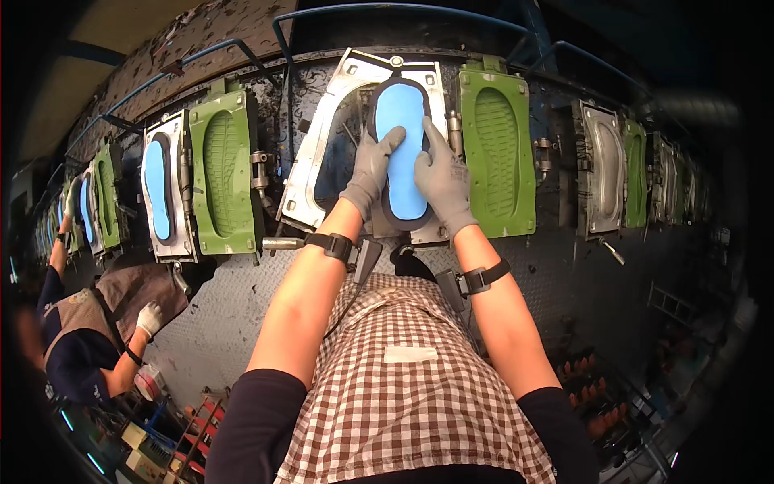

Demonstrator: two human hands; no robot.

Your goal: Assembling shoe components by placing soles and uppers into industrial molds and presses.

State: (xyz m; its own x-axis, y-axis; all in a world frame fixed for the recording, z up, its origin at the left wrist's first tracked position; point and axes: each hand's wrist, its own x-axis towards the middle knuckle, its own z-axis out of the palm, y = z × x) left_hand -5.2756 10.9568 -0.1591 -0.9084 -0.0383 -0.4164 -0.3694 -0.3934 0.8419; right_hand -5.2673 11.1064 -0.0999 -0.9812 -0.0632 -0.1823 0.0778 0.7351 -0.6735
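A shoe sole point(407, 153) with a bright blue face and a black rim is held upright between my gloved hands. My left hand point(373, 165) is closed on its left edge, thumb on the blue face, other fingers mostly hidden behind. On the right edge, my right hand point(443, 173) grips too, its thumb lying against the blue. Behind the sole is an open silver mould frame point(310, 181) with a sole-shaped opening. Joined at its right by a hinge is a green mould half point(494, 153) with a tread pattern.
At left, another silver mould point(179, 129) carries a blue sole point(157, 189), beside a green mould half point(222, 165). More moulds point(603, 165) continue right. A handle point(282, 243) juts out near my left forearm. A co-worker point(89, 339) stands at the left. Blue rails point(403, 8) run behind.
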